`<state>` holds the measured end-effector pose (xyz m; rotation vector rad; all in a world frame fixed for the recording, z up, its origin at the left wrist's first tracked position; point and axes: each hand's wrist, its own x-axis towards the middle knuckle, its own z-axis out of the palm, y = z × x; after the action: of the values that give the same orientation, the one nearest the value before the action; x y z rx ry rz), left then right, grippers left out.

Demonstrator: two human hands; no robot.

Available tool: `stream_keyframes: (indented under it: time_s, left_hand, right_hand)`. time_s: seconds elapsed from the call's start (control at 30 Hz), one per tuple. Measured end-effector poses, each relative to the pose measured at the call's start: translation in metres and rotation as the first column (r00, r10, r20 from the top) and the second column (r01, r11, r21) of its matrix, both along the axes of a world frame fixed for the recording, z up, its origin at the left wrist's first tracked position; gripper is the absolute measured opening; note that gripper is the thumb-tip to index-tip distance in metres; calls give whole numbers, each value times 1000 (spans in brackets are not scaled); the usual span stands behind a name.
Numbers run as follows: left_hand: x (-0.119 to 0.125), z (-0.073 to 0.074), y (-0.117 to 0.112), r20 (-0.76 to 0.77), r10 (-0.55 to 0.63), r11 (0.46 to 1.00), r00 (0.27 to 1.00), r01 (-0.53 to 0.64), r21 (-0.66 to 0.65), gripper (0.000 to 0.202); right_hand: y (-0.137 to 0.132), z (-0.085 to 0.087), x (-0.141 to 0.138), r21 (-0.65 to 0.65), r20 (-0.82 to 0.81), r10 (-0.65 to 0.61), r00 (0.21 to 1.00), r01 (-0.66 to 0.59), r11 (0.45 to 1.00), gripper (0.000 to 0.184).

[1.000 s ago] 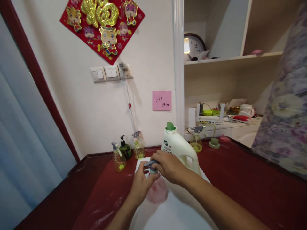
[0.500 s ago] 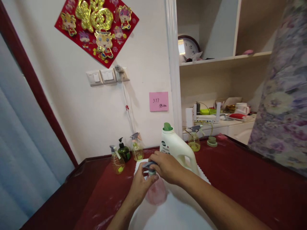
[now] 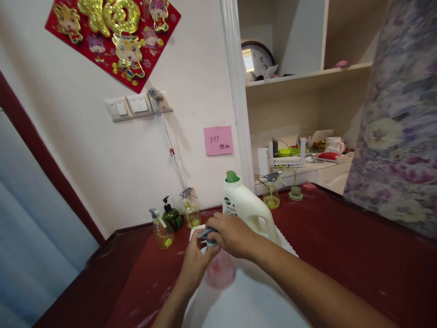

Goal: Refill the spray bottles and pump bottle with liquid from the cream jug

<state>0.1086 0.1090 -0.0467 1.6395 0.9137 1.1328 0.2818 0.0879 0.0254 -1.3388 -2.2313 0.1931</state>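
A small pink spray bottle (image 3: 221, 272) stands on a white mat (image 3: 252, 300) on the red table. My left hand (image 3: 194, 266) is wrapped round its neck and side. My right hand (image 3: 232, 234) grips the grey spray head (image 3: 205, 234) from above. Just behind my hands stands a large white jug (image 3: 247, 207) with a green cap and a handle.
Two yellow spray bottles (image 3: 160, 230) and a dark green pump bottle (image 3: 170, 216) stand by the wall. Another yellow spray bottle (image 3: 271, 191) and a green lid (image 3: 295, 193) sit further right. A person in flowered clothing (image 3: 399, 114) stands at the right. Shelves hold a clock (image 3: 257, 57).
The view has swung a little to the right and up, so everything sits further left in the picture. My hands stay on the pink bottle and its spray head.
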Motion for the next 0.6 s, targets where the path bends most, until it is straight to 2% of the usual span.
stream_keyframes:
  time_s: [0.13, 0.4, 0.6]
  left_hand:
    - [3, -4, 3, 1, 41, 999, 999, -41, 14, 45]
    - [-13, -4, 4, -40, -77, 997, 996, 77, -4, 49]
    - [-4, -3, -2, -51, -18, 1000, 999, 17, -9, 48]
  right_hand:
    - [0, 0, 0, 6, 7, -3, 1000, 3, 1000, 11]
    - [-1, 0, -1, 21, 1, 0, 1000, 0, 1000, 13]
    - [0, -2, 0, 58, -36, 0, 999, 2, 998, 13]
